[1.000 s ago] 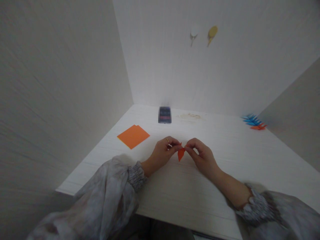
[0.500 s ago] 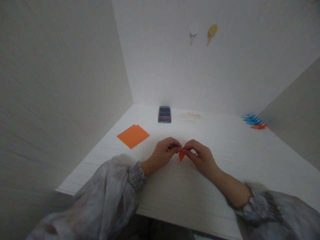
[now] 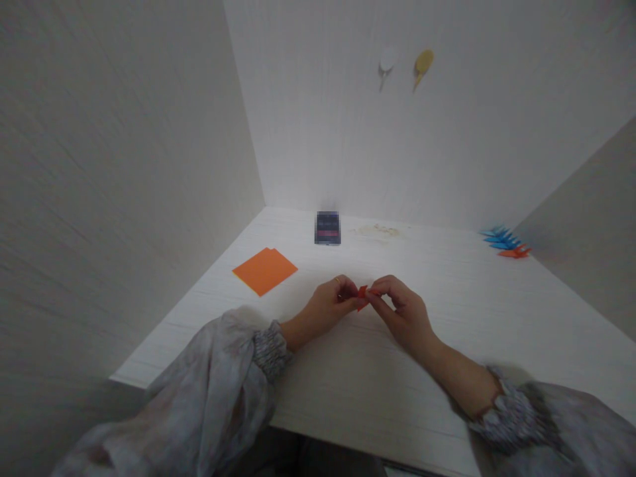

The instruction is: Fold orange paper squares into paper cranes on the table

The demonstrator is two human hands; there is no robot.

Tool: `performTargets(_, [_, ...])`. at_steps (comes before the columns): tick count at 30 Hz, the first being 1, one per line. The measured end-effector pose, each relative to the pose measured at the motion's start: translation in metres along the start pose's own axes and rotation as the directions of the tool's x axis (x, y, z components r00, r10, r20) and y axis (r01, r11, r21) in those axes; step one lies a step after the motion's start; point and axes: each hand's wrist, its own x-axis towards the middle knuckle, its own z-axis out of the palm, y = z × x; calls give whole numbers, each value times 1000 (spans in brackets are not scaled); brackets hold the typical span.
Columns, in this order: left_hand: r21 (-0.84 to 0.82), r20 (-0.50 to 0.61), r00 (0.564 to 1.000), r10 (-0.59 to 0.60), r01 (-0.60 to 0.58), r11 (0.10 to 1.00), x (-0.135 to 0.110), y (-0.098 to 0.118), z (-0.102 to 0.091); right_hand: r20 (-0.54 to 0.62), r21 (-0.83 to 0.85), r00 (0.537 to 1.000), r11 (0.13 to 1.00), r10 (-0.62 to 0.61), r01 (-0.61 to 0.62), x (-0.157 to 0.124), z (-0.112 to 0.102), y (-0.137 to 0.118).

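Note:
A small piece of folded orange paper (image 3: pixel 362 291) is pinched between my two hands above the middle of the table. My left hand (image 3: pixel 332 297) grips its left side with thumb and fingers, a ring on one finger. From the right, my right hand (image 3: pixel 403 310) pinches the other side between thumb and fingertips. The fingers cover much of the paper, so its full shape is hidden. Left of my hands lies a stack of square orange paper sheets (image 3: pixel 265 271), flat on the table.
Several folded blue paper figures (image 3: pixel 501 236) and an orange one (image 3: pixel 515 253) sit at the far right by the wall. A dark blurred device (image 3: pixel 327 228) stands at the back. Two hooks, one white (image 3: pixel 386 63) and one yellow (image 3: pixel 424 61), are on the wall above the table (image 3: pixel 318 384).
The folded paper has been turned between my fingers; its point that hung downward is no longer seen, and a small flat piece shows instead. My right hand has shifted slightly right.

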Motion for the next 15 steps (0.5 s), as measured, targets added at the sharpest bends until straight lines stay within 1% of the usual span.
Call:
performTargets(3, [-161,15,1000,-25,27,987,1,2,0,68,71,997,997,-22,17,-1,-4,0])
performTargets(4, [-193,25,999,-35,39,981,0,4,0,72,107,997,994,-15,8,0,-6,1])
performTargets(6, [-190,39,998,-43,50,981,-1,8,-1,53,156,997,985,63,-70,1,-10,3])
performTargets(8, [-187,58,997,-45,55,981,-2,10,-2,58,175,980,964,191,-198,2,-11,7])
performTargets(9, [-187,65,997,-44,55,981,-2,11,-3,88,185,966,949,243,-256,3,-11,9])
performTargets(10, [-188,73,996,-43,56,981,-3,11,-3,147,205,950,931,276,-302,3,-10,11])
performTargets(11, [-187,84,996,-40,55,981,-3,12,-4,217,244,933,909,287,-337,3,-9,14])
performTargets(13, [-180,99,995,-32,49,982,-4,12,-5,301,309,911,875,282,-373,2,-5,18])
performTargets(15, [-173,100,994,-35,52,984,-4,12,-5,330,325,896,856,296,-403,1,-2,21])
